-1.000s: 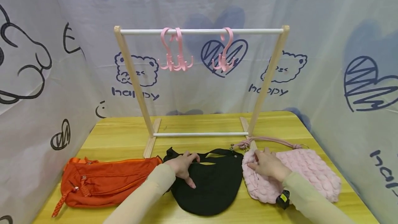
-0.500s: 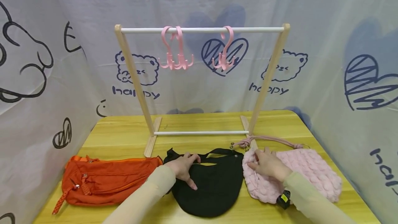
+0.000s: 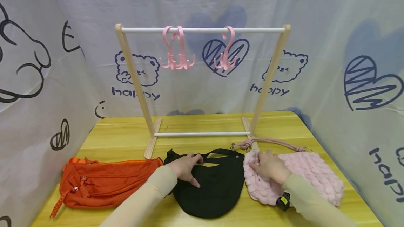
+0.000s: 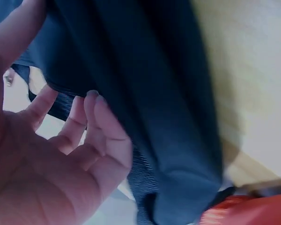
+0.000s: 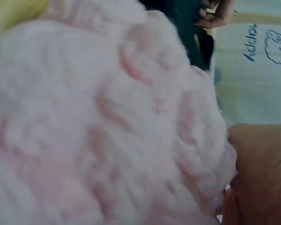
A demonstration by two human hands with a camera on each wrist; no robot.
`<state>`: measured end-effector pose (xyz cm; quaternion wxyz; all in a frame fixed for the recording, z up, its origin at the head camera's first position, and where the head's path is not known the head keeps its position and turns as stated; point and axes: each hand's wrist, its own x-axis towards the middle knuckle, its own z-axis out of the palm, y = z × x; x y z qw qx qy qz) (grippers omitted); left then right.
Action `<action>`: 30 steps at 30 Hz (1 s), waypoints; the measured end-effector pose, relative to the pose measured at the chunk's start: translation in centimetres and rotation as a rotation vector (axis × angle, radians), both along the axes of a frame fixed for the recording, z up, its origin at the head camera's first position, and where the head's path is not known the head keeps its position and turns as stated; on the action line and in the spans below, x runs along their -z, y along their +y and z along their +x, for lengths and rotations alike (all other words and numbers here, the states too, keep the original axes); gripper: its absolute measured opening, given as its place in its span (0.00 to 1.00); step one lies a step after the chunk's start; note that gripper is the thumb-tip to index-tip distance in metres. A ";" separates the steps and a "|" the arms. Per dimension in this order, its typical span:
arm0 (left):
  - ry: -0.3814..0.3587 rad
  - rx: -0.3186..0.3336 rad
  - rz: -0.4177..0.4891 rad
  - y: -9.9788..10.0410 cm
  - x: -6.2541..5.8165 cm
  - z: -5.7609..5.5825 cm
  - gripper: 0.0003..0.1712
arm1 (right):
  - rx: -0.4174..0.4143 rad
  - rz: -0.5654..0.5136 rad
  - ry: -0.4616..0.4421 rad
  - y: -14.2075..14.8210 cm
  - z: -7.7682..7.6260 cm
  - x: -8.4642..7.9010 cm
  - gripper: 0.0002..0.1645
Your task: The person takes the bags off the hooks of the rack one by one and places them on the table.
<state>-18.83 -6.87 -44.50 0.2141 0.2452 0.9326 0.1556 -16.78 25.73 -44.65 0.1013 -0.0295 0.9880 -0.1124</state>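
Observation:
My left hand [image 3: 184, 168] rests on the upper left part of a black fabric shoulder bag [image 3: 214, 188] lying flat on the table. In the left wrist view its loosely bent fingers [image 4: 103, 136] touch the dark cloth without gripping it. Over the left end of a pink quilted, puffy handbag [image 3: 310, 171] lies my right hand [image 3: 271, 165], thumb apart from the fingers. The pink cloth [image 5: 107, 117] fills most of the right wrist view and hides much of that hand. A red-orange zipped bag [image 3: 107, 183] lies left of the black one, partly behind my left forearm.
Behind the bags stands a wooden rack with a white top rail [image 3: 202, 30]. Pink hooks [image 3: 183, 50] hang from the rail, two together left of centre and one right of centre [image 3: 225, 50]. The pink bag's cord strap [image 3: 274, 141] lies by the rack's right foot.
The head view has shifted slightly, so everything sits a little further left in it. Both hands keep their places on the bags, and no bag has visibly moved.

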 end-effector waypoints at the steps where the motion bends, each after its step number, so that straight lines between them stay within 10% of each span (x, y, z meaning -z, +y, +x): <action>1: 0.026 0.014 0.006 0.2 0.0 0.0 0.41 | -0.004 -0.019 0.001 0.1 0.0 -0.1 0.31; 11: 0.331 0.330 0.088 7.1 -0.3 1.5 0.24 | -0.028 -0.165 0.088 3.8 -0.7 -1.2 0.18; 17: 0.457 0.524 0.006 11.5 0.2 2.9 0.30 | 0.100 -0.067 0.035 6.6 -0.3 -1.4 0.39; 30: 0.432 0.565 0.009 13.8 0.6 4.0 0.31 | 0.080 -0.131 0.021 10.2 -0.2 0.3 0.51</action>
